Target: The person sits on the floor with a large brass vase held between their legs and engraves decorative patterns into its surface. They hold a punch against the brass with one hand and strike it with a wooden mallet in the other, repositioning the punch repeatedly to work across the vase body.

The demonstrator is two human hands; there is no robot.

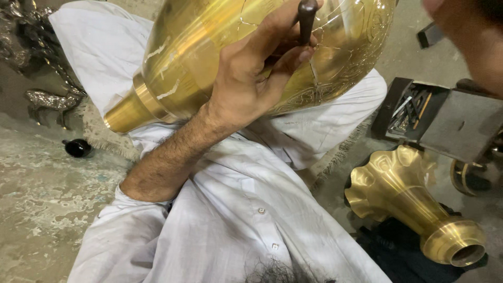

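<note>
The floor (pixel 36 183) is bare, pale concrete, mottled and stained with greenish-grey patches. A fringed mat (pixel 102 133) lies on it. At the upper left sit dull silvery metal ornaments (pixel 44 97), and near them a small black round object (pixel 77 148). To the right stands a dark box (pixel 419 112) holding what may be tools, with a fluted brass piece (pixel 414 204) lying on dark cloth (pixel 387 251) below it. Light is soft and even.

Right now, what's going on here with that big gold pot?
A person in white clothes sits on the floor with a large brass vessel across the lap. The left hand presses a dark metal punch against its engraved surface. The right hand is not clearly in view. A second fluted brass piece lies on the floor beside a tool tray.
</note>
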